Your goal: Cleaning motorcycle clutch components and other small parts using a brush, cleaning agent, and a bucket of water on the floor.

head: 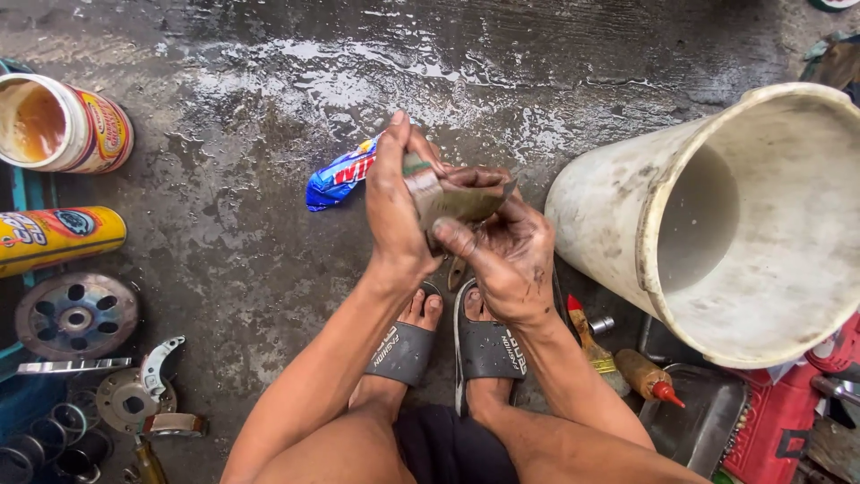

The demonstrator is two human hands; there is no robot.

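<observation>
My left hand (394, 202) and my right hand (506, 251) meet above a wet concrete floor (269, 134), both greasy and dirty. Between them they grip a small grimy scrubbing sponge (452, 199), greenish on one face. My left fingers wrap its left end, and my right fingers press on it from below and the right. A blue packet (336, 177) lies on the floor just behind my left hand. My feet in dark slide sandals (488, 345) show beneath the hands.
A big white bucket (627, 215) lies tipped on its side at the right. An open tub (63, 121), a yellow spray can (54, 235), a metal disc with holes (76, 314) and several metal parts sit at the left. A brush (591, 345), a small bottle (649, 376) and a metal tray (699, 421) lie at lower right.
</observation>
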